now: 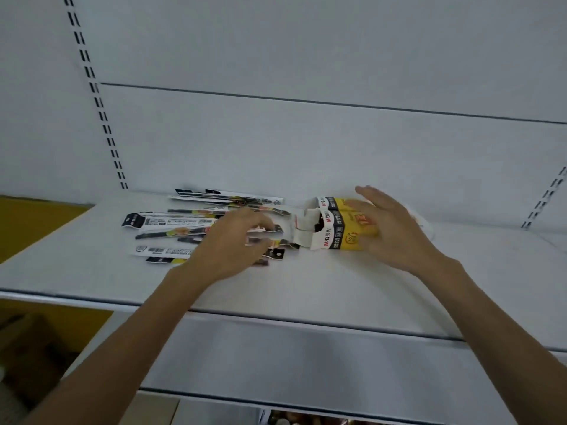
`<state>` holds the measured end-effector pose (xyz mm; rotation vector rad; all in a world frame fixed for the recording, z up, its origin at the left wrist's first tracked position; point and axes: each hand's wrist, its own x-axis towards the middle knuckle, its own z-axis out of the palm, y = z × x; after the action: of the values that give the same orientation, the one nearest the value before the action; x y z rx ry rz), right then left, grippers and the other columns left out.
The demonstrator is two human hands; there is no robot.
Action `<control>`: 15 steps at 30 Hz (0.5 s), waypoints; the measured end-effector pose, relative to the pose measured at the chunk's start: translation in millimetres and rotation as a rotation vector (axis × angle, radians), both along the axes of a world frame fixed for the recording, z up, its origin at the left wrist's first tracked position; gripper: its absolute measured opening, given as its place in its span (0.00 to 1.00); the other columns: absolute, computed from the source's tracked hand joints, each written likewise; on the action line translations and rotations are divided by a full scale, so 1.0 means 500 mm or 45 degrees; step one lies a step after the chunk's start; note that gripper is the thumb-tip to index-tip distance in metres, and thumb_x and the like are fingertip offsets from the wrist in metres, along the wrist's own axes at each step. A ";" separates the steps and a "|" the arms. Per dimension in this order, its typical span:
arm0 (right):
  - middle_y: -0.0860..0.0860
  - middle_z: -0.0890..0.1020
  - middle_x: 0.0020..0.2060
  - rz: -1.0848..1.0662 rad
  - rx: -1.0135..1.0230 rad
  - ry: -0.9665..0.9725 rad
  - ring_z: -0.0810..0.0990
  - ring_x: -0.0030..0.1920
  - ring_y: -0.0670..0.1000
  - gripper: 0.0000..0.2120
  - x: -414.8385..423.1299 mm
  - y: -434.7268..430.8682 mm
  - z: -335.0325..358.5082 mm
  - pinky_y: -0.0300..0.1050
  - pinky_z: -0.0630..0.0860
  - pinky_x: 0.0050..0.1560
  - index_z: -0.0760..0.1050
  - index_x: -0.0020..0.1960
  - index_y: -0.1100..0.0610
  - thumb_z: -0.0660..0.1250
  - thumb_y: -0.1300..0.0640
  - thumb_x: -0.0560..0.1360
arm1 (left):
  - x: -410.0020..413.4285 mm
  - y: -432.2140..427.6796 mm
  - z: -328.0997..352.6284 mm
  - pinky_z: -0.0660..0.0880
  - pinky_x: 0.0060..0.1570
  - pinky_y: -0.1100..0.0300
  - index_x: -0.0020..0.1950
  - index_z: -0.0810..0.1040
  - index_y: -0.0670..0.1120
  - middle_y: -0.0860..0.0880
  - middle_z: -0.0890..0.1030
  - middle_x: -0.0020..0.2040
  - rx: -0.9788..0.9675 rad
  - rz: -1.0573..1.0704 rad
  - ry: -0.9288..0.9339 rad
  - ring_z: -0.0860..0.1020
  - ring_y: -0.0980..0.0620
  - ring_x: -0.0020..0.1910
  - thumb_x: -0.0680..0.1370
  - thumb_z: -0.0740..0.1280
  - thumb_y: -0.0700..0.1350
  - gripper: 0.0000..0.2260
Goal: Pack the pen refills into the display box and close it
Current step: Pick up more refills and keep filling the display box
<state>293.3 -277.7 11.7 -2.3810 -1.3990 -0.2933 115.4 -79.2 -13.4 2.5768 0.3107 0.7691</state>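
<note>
Now, steady box (337, 237) with right hand (389, 231), fingers spread; square refills (171, 223) gripped in left hand (230, 243), fingers curled, beside box mouth, slide in flat.

A white shelf (337, 289) runs across the view, backed by a white panel (306, 148) with a horizontal seam. Slotted uprights stand at the left (98, 99) and right (546, 200). A yellow surface (33, 222) shows at far left, and a lower shelf (306, 363) sits beneath.

Left hand (233, 242) curled, right hand (391, 230) spread
</note>
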 end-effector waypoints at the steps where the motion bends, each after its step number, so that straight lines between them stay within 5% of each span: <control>1: 0.50 0.68 0.69 0.105 0.154 0.044 0.64 0.70 0.51 0.24 -0.035 0.026 0.001 0.41 0.58 0.68 0.70 0.67 0.56 0.65 0.64 0.72 | -0.029 0.023 0.003 0.69 0.48 0.63 0.53 0.79 0.49 0.51 0.78 0.50 -0.010 0.007 0.039 0.75 0.55 0.50 0.73 0.68 0.41 0.10; 3: 0.49 0.79 0.57 0.250 0.217 0.101 0.76 0.58 0.50 0.16 -0.092 0.078 -0.002 0.39 0.68 0.59 0.78 0.59 0.57 0.65 0.66 0.72 | -0.078 0.059 0.004 0.72 0.48 0.59 0.50 0.80 0.52 0.54 0.78 0.47 -0.009 0.011 0.131 0.74 0.56 0.47 0.72 0.70 0.44 0.09; 5: 0.49 0.82 0.50 0.310 0.133 0.132 0.78 0.51 0.48 0.11 -0.127 0.124 -0.006 0.48 0.74 0.55 0.80 0.55 0.55 0.65 0.62 0.74 | -0.111 0.082 0.000 0.71 0.50 0.61 0.52 0.80 0.52 0.54 0.79 0.49 0.014 -0.017 0.215 0.74 0.57 0.49 0.70 0.69 0.49 0.11; 8: 0.50 0.82 0.50 0.317 0.056 0.043 0.76 0.53 0.50 0.10 -0.158 0.172 -0.009 0.49 0.72 0.55 0.79 0.55 0.55 0.64 0.58 0.76 | -0.138 0.109 -0.012 0.65 0.49 0.72 0.58 0.77 0.53 0.56 0.76 0.54 0.029 -0.039 0.308 0.71 0.60 0.52 0.73 0.69 0.48 0.13; 13: 0.50 0.80 0.53 0.268 -0.189 0.184 0.76 0.54 0.50 0.13 -0.176 0.228 -0.020 0.51 0.74 0.56 0.77 0.59 0.53 0.66 0.54 0.75 | -0.151 0.144 -0.022 0.65 0.50 0.68 0.58 0.77 0.51 0.56 0.71 0.51 0.142 -0.027 0.332 0.70 0.59 0.51 0.75 0.66 0.51 0.13; 15: 0.50 0.80 0.52 0.243 -0.265 0.189 0.76 0.51 0.49 0.15 -0.172 0.238 -0.017 0.44 0.73 0.54 0.77 0.60 0.53 0.67 0.53 0.74 | -0.156 0.151 -0.023 0.69 0.51 0.63 0.56 0.78 0.49 0.55 0.73 0.50 0.245 -0.071 0.320 0.71 0.58 0.49 0.77 0.63 0.51 0.12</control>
<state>207.3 -158.7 3.4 -2.3481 -1.6389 0.0823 37.2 -3.7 -24.7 2.8558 0.2495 0.4755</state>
